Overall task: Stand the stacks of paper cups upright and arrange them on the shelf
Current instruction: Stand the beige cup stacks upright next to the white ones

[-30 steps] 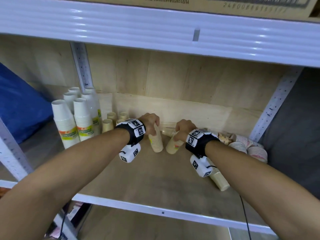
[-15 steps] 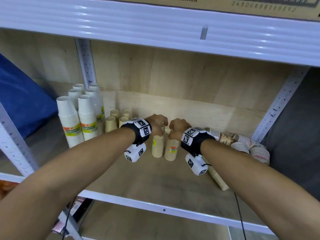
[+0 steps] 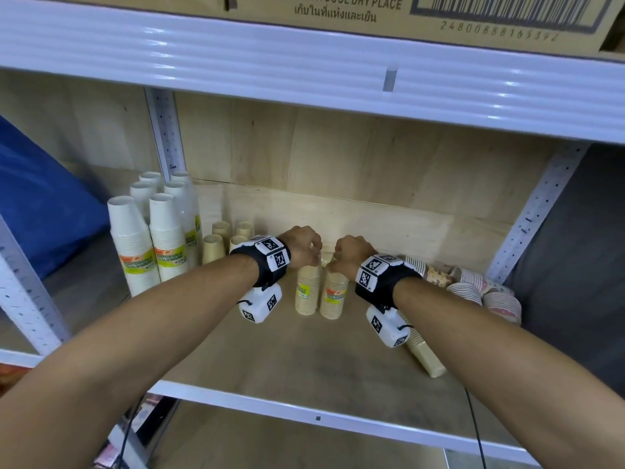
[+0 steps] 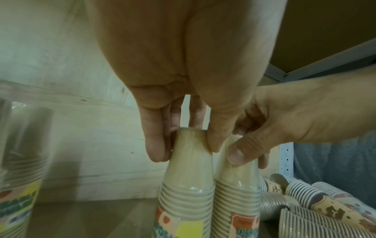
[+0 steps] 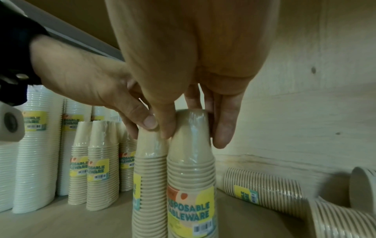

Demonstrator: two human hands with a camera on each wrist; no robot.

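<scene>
A pale plywood shelf (image 3: 304,360) framed in white perforated steel carries everything; a plywood back panel (image 3: 338,157) closes it behind the hands, and a ribbed white beam (image 3: 304,59) above bears a printed cardboard carton (image 3: 338,11), cut off by the frame's top edge.

The left hand (image 3: 299,247) is clamped by its fingertips on the top of the left beige stack (image 3: 307,291); the right hand (image 3: 351,253) pinches the top of the right beige stack (image 3: 334,296) the same way. Both stacks stand upright at mid-shelf, touching each other, rims down. They are tapered paper cups sleeved in glossy clear film, with yellow labels; ribbed rims show in tight rings down their lower halves.

Left of the left hand stand 4 short beige stacks (image 3: 213,247), and further left taller white stacks (image 3: 135,245), all upright. Right of the right hand, patterned and striped stacks (image 3: 468,292) lie on their sides in a jumble; how many is hard to tell. Below the right wrist another beige stack (image 3: 426,357) lies on its side, partly hidden by the wrist camera (image 3: 387,324). Something blue (image 3: 40,204) fills the space far left, its nature unclear.
</scene>
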